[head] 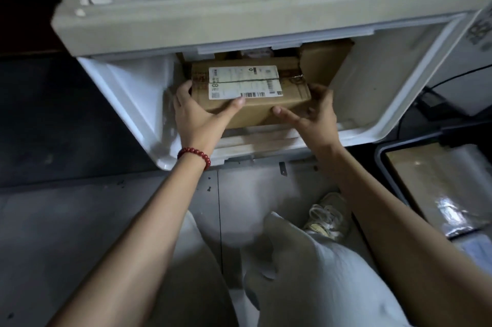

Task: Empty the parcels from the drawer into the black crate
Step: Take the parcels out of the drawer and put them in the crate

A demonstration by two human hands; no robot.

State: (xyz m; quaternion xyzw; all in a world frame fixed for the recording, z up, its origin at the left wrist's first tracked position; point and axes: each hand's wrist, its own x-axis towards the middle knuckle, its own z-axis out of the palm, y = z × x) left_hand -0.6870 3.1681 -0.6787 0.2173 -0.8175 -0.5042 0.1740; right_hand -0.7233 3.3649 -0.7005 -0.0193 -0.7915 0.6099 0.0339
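Here, closest in and below both hands, pale trousers (306, 273) cover the person's bent knees, and a light laced shoe (327, 220) stands on the grey floor (80, 220) under the right forearm. A red bead bracelet (194, 156) circles the left wrist.

Further out, the left hand (197, 113) and right hand (314, 116) are spread apart, one at each end of a brown cardboard parcel (253, 110) inside the open white drawer (127, 92). The left hand wraps the parcel's left end, its thumb lying across the near top edge just under a white shipping label (243, 81). The right hand grips the right end with curled fingers, one finger stretched along the front face. Whether the parcel is lifted or rests on the drawer bottom I cannot tell.

To the right of the right hand, and nearer than it, the black crate (380, 156) sits on the floor with a brown package (407, 174) and a shiny silver wrap (447, 209) in it.

Beyond the hands, a second carton (324, 62) stands tilted behind the parcel's right end, deeper in the drawer. Above and past that, the off-white cabinet top (239, 20) overhangs the back of the drawer.
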